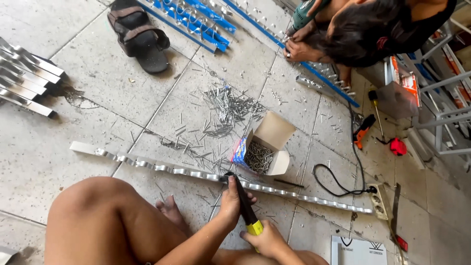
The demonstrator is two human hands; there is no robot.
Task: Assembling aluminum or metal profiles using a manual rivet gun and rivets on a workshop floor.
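Observation:
A long shiny metal strip (147, 164) with a row of punched shapes lies across the tiled floor in front of my bent knee. My left hand (234, 198) rests on the shaft of a black tool (240, 198) whose tip meets the strip. My right hand (267, 240) grips the tool's yellow handle end (254, 227). Just past the strip stands an open cardboard box (267, 147) full of small nails, and a heap of loose nails (225, 108) is scattered on the tiles behind it.
Another person (373, 27) crouches at the top right, holding a green power drill (301, 14) over blue-edged metal strips (324, 78). More strips (24, 78) are stacked at left. A sandal (140, 34), a power strip (379, 201) with black cable and an orange tool (363, 130) lie around.

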